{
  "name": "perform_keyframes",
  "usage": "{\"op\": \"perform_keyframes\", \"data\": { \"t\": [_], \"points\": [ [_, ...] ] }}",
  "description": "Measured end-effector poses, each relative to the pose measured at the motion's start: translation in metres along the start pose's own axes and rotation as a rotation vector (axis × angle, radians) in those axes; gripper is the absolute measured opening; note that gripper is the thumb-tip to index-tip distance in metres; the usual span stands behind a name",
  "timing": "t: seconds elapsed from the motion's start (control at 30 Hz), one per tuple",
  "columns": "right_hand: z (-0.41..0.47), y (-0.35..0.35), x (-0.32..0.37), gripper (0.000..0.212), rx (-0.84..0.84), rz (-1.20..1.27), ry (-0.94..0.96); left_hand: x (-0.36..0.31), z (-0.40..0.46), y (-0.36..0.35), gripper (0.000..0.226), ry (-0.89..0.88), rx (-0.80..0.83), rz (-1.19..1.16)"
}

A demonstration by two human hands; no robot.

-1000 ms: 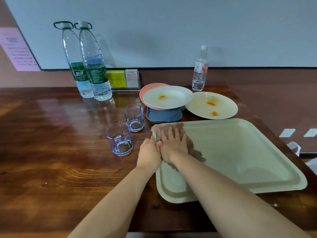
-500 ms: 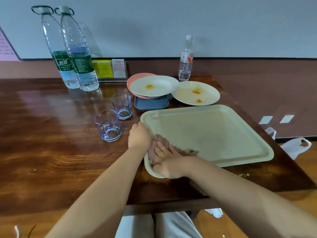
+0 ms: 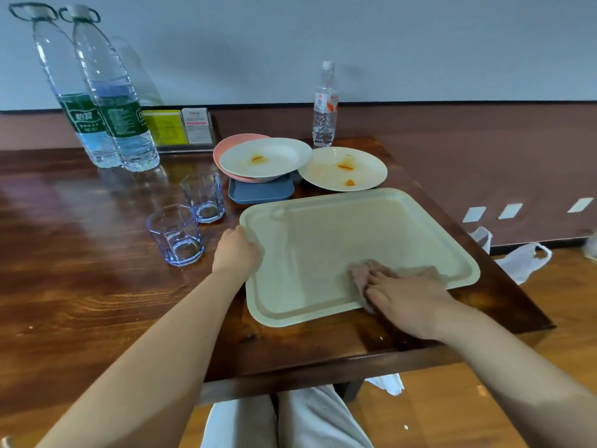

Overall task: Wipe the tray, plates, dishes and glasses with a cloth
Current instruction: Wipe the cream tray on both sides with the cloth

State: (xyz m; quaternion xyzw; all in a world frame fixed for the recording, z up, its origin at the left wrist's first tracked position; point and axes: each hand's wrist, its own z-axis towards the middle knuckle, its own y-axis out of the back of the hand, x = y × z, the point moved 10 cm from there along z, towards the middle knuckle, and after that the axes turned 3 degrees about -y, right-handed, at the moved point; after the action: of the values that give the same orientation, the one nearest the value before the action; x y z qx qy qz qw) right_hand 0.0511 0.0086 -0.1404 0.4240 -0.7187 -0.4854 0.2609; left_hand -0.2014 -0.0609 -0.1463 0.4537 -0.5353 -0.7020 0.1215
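Note:
A pale green tray (image 3: pixel 339 234) lies on the wooden table. My left hand (image 3: pixel 237 252) grips its left rim. My right hand (image 3: pixel 408 294) presses a brownish cloth (image 3: pixel 363 276) flat onto the tray's near right part, fingers straight. Behind the tray a white plate (image 3: pixel 342 169) with orange smears lies on the table. Another smeared white plate (image 3: pixel 265 158) is stacked on a pink plate (image 3: pixel 226 143) and a blue square dish (image 3: pixel 260 192). Two bluish glasses (image 3: pixel 176 234) (image 3: pixel 203 197) stand left of the tray.
Two large water bottles (image 3: pixel 116 92) stand at the back left, and a small bottle (image 3: pixel 324 105) at the back behind the plates. Card holders (image 3: pixel 179 127) sit by the wall. The table's right edge is close to the tray. White plastic bags (image 3: pixel 520 258) lie on the floor.
My right hand has slid the cloth from the tray's near left corner to its near right side. My left hand kept its grip on the left rim.

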Motion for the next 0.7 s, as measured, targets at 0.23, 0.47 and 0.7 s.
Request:
{"op": "perform_keyframes", "data": {
  "t": [0.23, 0.47, 0.7],
  "points": [
    [-0.005, -0.019, -0.119, 0.053, -0.012, -0.067, -0.479, 0.000, -0.001, 0.001, 0.032, -0.003, -0.012, -0.012],
    [0.007, -0.004, -0.029, 0.051, -0.206, 0.037, -0.262, 0.002, -0.001, -0.003, 0.030, 0.026, -0.050, 0.017],
    [0.012, 0.020, 0.134, 0.062, -0.396, 0.101, 0.242, 0.000, -0.003, -0.001, 0.029, 0.030, -0.052, 0.031]
  ]
}}
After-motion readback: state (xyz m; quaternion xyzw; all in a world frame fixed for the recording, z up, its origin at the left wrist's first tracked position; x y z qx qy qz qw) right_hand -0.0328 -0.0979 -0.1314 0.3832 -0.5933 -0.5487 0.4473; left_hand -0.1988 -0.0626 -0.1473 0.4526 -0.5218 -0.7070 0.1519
